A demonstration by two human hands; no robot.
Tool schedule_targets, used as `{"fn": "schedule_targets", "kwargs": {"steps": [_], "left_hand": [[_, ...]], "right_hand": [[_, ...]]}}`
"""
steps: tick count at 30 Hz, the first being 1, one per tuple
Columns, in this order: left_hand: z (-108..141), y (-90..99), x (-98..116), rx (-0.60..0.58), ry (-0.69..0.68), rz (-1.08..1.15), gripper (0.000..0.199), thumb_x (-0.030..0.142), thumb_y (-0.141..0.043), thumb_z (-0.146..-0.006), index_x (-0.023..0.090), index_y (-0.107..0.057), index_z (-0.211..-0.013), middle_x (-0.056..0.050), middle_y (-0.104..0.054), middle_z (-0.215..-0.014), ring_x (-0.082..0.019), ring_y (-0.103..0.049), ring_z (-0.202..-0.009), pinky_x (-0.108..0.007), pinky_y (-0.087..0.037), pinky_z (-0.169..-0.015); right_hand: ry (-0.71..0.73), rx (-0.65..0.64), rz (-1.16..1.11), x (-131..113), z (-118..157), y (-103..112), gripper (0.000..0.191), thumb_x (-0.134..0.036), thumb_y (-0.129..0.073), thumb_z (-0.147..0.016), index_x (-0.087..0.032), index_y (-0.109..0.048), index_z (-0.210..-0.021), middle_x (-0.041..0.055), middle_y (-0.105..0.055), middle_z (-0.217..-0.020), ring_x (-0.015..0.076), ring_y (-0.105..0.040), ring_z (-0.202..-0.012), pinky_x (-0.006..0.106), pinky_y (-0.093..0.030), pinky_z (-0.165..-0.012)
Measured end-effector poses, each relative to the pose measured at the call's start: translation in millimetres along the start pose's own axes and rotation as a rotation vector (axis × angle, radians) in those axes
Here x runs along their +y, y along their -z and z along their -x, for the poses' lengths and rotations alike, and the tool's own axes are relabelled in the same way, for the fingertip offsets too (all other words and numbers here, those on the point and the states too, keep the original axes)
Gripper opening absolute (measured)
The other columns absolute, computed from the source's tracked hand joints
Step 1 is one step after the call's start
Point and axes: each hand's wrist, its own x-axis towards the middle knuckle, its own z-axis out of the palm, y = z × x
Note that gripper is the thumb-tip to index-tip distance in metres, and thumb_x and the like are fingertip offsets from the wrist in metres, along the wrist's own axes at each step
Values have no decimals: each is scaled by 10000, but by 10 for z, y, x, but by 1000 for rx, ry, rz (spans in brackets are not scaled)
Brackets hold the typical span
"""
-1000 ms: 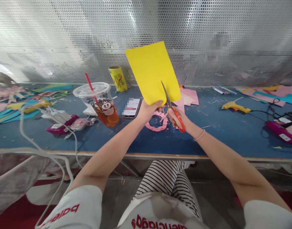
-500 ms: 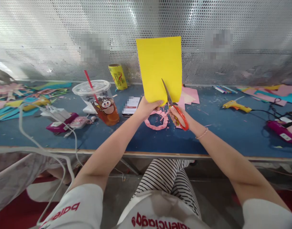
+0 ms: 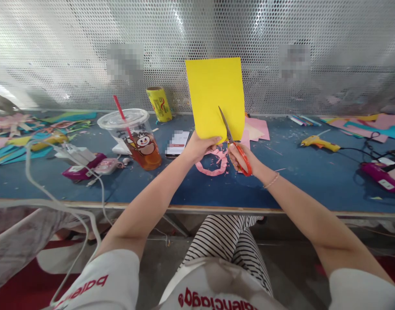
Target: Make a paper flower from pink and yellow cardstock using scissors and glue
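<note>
A yellow sheet of paper [image 3: 215,92] stands upright above the table, pinched at its lower left edge by my left hand [image 3: 202,146]. My right hand [image 3: 244,157] is closed round the red handles of a pair of scissors [image 3: 242,160]. One blade lies in front of the sheet, pointing up and left, and a slit runs up from the bottom edge at the blades. Below the paper, a ring of crinkled pink paper [image 3: 212,172] lies on the table among small pink scraps. Pink sheets [image 3: 258,129] lie partly hidden behind my right hand.
Left of my hands are a phone [image 3: 178,144], a plastic cup of drink with a red straw [image 3: 145,148] and a yellow roll [image 3: 160,104]. A yellow glue gun [image 3: 320,143] and purple power strip [image 3: 383,177] lie right. White cables [image 3: 60,198] cross the table's left edge.
The top edge of the yellow sheet has dropped slightly and tilts differently. The scissor handles have swung a little to the left with my right hand. My left hand keeps its pinch.
</note>
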Motion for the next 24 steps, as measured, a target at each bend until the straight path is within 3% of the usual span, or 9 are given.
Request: {"fn": "schedule_targets", "kwargs": {"steps": [5,10,15,19,24], "left_hand": [[21,-14,29,-35,64,6,290,170,-805,-509,109,-605,-709,-6,-597,-581,-40,-465,-421,-184,-334,-388],[-10,41,68,6,113,-66,216,105,-764,-533,114,-598,-673,-13,-587,-560,-41,-451,-412,-187,-327,-391],[-25,70,9,43,-3,-335,132,101,-704,-583,130,-580,-617,5,-543,-492,-58,-440,-396,-198,-344,-388],[-37,89,-41,66,-93,-546,69,119,-662,-617,136,-595,-615,-16,-569,-497,-92,-481,-416,-216,-379,-405],[-65,117,-63,42,-106,-668,116,106,-641,-613,143,-570,-529,-23,-552,-449,-112,-490,-415,-220,-366,-408]], "right_hand": [[57,-23,22,-25,28,-7,550,-757,-537,-696,-223,-415,-744,-90,-366,-489,62,-352,-370,195,-370,-336],[-92,-173,-112,-99,57,55,570,-777,-462,-730,-207,-454,-722,-74,-386,-476,62,-344,-352,199,-351,-335],[-272,-241,-220,-149,60,88,603,-784,-414,-748,-187,-493,-720,-33,-453,-501,75,-385,-389,206,-378,-373],[-285,-250,-310,-118,50,50,568,-748,-421,-778,-187,-493,-728,-18,-476,-532,85,-410,-419,216,-410,-417],[-343,-270,-303,-102,33,89,614,-771,-351,-783,-182,-513,-721,30,-532,-560,119,-466,-429,253,-437,-426]]}}
